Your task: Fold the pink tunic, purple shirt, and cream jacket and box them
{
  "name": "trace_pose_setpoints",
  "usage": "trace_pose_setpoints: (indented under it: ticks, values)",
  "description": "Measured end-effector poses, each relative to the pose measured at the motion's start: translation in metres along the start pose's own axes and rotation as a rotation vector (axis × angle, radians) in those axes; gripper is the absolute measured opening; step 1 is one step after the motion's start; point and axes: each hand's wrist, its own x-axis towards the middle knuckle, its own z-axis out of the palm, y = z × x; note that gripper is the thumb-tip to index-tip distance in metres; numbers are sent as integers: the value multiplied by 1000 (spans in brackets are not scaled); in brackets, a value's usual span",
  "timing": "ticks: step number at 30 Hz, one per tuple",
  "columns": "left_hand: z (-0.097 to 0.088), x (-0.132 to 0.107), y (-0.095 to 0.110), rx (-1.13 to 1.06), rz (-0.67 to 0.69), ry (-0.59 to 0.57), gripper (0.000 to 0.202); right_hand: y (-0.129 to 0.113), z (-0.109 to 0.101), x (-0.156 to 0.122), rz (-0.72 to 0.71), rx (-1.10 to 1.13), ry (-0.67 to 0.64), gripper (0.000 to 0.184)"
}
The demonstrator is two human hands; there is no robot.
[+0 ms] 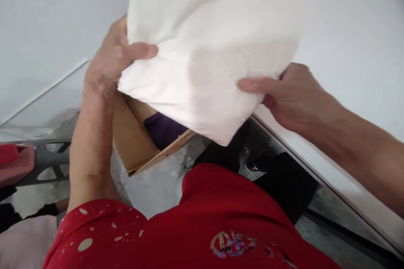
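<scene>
A folded white cloth [214, 50], wrinkled and looking like a garment, is held up in front of me above the white tabletop and the cardboard box. On its left edge my left hand [116, 52] is closed, thumb on top and fingers hidden underneath. My right hand [287, 92] pinches the lower right part, its thumb lying on the upper face and the other fingers mostly behind. The lower corner of the cloth hangs toward my body. Below it, the open cardboard box [132, 143] has dark purple fabric [164, 128] inside.
A white tabletop [353, 21] spreads behind the cloth, its edge running down to the right. At the left are a pink perforated basket [27, 164] and a grey plastic frame [52, 159]. Another person's arm and pale clothing [28, 241] show at the lower left.
</scene>
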Motion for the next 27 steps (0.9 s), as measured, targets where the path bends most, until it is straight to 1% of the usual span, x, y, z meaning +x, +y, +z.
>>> trace_pose_setpoints:
  ticks: [3, 5, 7, 9, 11, 14, 17, 19, 23, 27]
  values:
    - [-47, -28, -20, 138, -99, 125, 62, 14, 45, 19, 62, 20, -120, 33]
    - [-72, -43, -33, 238, -192, 190, 69, 24, 71, 31, 120, -7, -175, 31]
    - [-90, -53, -48, 283, -269, 210, 77, 37, 94, 43, 184, -23, -229, 34]
    - [-101, -61, -65, 280, -326, 185, 78, 50, 115, 53, 271, -40, -270, 36]
    - [-105, -65, -84, 287, -399, 133, 71, 64, 132, 60, 375, -92, -272, 34]
    - [-103, -67, -111, 308, -495, 33, 56, 84, 151, 66, 497, -145, -225, 30]
    - [-95, -65, -132, 267, -574, -34, 43, 103, 160, 72, 605, -133, -215, 28]
    - [-89, -63, -145, 247, -648, -47, 36, 115, 163, 79, 664, -145, -203, 30]
    - [-81, -56, -169, 250, -759, -51, 37, 133, 164, 97, 691, -213, -205, 35]
    - [-80, -45, -193, 254, -784, -34, 40, 145, 173, 115, 706, -233, -220, 33]
